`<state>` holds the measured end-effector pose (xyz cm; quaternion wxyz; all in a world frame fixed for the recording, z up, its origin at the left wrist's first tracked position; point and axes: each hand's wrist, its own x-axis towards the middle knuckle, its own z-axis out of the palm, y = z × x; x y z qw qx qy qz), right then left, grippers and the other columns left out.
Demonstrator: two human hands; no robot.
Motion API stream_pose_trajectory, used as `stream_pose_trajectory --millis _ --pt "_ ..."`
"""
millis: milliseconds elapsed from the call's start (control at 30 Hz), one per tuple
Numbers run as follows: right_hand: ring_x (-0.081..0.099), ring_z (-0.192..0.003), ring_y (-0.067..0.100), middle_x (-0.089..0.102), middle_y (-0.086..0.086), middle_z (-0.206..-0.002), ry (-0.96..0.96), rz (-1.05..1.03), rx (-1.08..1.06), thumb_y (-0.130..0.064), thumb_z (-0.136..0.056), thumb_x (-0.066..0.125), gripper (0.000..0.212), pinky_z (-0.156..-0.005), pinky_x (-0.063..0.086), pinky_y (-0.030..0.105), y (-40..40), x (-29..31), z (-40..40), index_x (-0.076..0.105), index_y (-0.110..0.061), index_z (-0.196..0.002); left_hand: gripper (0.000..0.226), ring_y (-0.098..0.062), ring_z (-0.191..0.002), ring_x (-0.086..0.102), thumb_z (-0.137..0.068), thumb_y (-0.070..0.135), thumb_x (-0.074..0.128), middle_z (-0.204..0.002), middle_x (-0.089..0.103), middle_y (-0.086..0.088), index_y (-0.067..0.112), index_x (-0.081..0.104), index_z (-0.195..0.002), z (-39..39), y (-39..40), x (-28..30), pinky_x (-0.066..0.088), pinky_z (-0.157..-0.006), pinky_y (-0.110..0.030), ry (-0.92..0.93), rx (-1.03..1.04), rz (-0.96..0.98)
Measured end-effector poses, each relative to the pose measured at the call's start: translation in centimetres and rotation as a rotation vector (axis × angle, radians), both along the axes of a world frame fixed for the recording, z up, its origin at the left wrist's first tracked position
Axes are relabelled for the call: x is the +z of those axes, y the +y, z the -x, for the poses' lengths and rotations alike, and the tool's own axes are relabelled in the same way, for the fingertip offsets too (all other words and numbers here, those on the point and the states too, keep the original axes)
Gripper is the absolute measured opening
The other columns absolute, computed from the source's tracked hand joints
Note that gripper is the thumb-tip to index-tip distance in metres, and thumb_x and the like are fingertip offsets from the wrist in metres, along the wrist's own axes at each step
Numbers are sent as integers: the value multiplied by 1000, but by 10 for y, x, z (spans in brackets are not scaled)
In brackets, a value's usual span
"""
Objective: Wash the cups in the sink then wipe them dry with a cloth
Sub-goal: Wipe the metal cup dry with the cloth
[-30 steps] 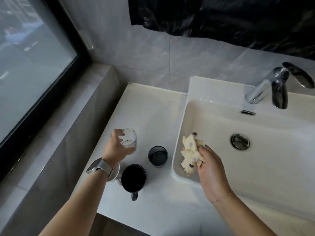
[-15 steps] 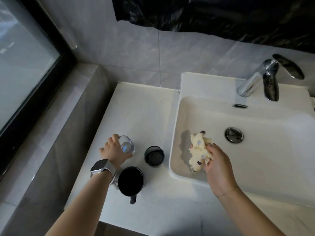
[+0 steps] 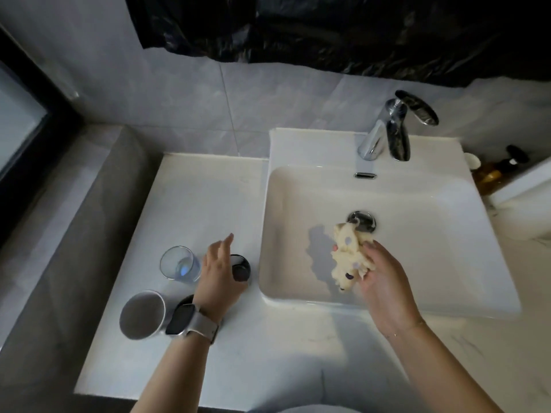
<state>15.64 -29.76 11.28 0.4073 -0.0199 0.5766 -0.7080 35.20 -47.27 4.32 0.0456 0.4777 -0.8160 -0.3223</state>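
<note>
My left hand [image 3: 219,272] hovers with relaxed fingers over the counter and partly covers a small dark cup [image 3: 241,268]; it holds nothing. A clear glass [image 3: 179,265] stands upright just left of that hand. A white cup [image 3: 143,314] sits nearer the front edge. Only a sliver of a black mug [image 3: 185,299] shows beside my watch. My right hand [image 3: 384,281] grips a crumpled cream cloth [image 3: 348,257] over the white sink [image 3: 265,234], close to the drain [image 3: 362,220].
A chrome tap [image 3: 384,135] stands at the back of the sink and no water runs. Bottles [image 3: 492,171] stand at the far right. A grey ledge [image 3: 74,234] and a dark window frame border the counter on the left.
My left hand let go of the clear glass and moved right, over the small dark cup. My right hand carried the cloth further into the basin, toward the drain.
</note>
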Motion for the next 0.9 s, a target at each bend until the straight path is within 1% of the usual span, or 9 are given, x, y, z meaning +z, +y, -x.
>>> stream_pose_trajectory --millis 67,167,300,433,567,633,733,800,900 --pt "56 -92 27 55 21 -95 57 -8 -8 -10 -97 37 26 -65 32 37 12 4 -2 62 -5 -104 96 -36 -142 26 -76 8 76 -150 28 -20 10 19 -154 5 3 -16 21 -115 -36 -83 45 -38" --pt "61 -98 28 63 21 -101 92 -43 -34 -10 -98 40 28 -72 39 39 28 4 -4 65 -6 -107 93 -39 -137 33 -75 10 79 -144 36 -21 8 26 -152 8 0 -30 25 -112 -37 -87 74 -111" --pt "61 -102 30 66 19 -105 90 -40 -32 -11 -98 40 28 -80 40 42 43 3 -1 67 -9 -106 70 -40 -113 53 -69 12 83 -124 56 -20 6 52 -131 9 -2 -32 41 -91 -37 -78 125 -91" --pt "63 -101 29 68 20 -107 137 -79 15 -11 -98 40 28 -80 43 40 56 4 10 67 -11 -106 70 -39 -105 59 -62 10 86 -117 61 -19 4 54 -124 3 2 -6 44 -83 -38 -48 200 6" --pt "60 -93 30 67 17 -107 238 -190 124 -24 -92 51 21 -78 42 40 65 -2 27 71 -23 -100 74 -31 -101 60 -61 17 90 -116 61 -12 12 57 -127 2 23 49 49 -86 -39 87 160 219" --pt "58 -87 19 68 10 -103 298 -225 201 -21 -92 57 18 -74 41 35 71 -1 34 71 -27 -101 79 -21 -98 59 -62 20 91 -121 54 -8 17 57 -132 9 40 74 50 -87 -35 190 174 226" --pt "52 -66 1 64 -10 -82 379 -224 294 -12 -91 61 24 -60 40 20 75 7 43 70 -31 -103 82 -10 -99 60 -65 18 89 -122 52 -1 23 53 -138 32 67 99 47 -86 -23 330 183 129" --pt "59 -75 -1 63 -15 -90 365 -161 346 -14 -85 70 35 -66 45 14 76 11 47 65 -34 -113 85 -4 -102 61 -65 17 90 -120 57 3 29 49 -138 52 85 108 48 -87 -21 430 178 19" --pt "62 -90 6 61 -1 -104 360 -73 439 -10 -79 76 58 -76 50 16 82 10 57 56 -35 -127 94 -2 -103 64 -55 30 92 -116 63 10 35 43 -135 87 112 116 53 -88 -26 555 134 -145"
